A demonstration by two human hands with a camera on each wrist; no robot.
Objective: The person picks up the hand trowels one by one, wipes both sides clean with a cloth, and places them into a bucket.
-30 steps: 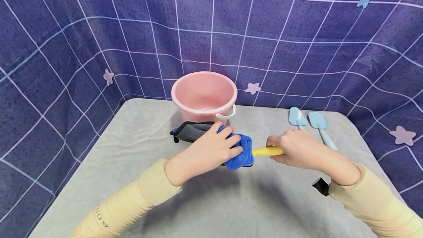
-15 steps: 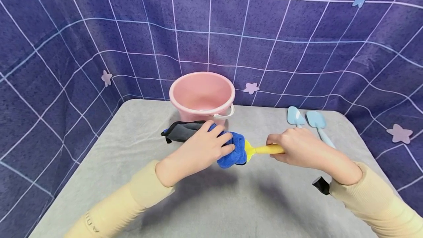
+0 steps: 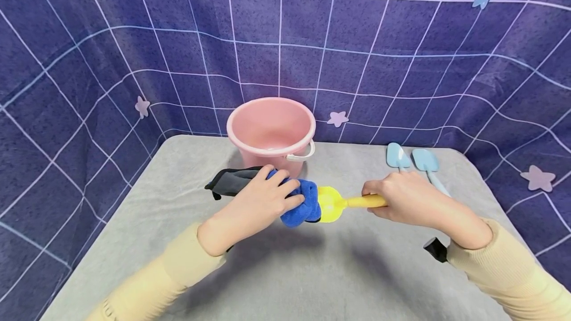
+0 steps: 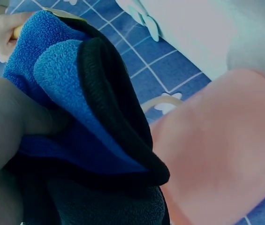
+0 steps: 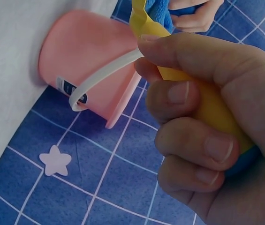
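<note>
My left hand grips a folded microfibre cloth, blue on one side and grey with black edging on the other. In the left wrist view the cloth is bunched around the fingers. A yellow toy shovel has its blade against the blue side, the blade's tip hidden in the folds. My right hand has its fingers curled round the shovel's handle, whose end is blue in the right wrist view. Both hands are held over the table, in front of a pink bucket.
Two light blue toy shovels lie at the back right of the grey-covered table. The bucket's white handle hangs on its right side. A purple grid-patterned curtain with star shapes surrounds the table's back and sides.
My left hand has slid left with the cloth, baring more and more of the yellow shovel's blade. My right hand has stayed nearly in place on the handle.
</note>
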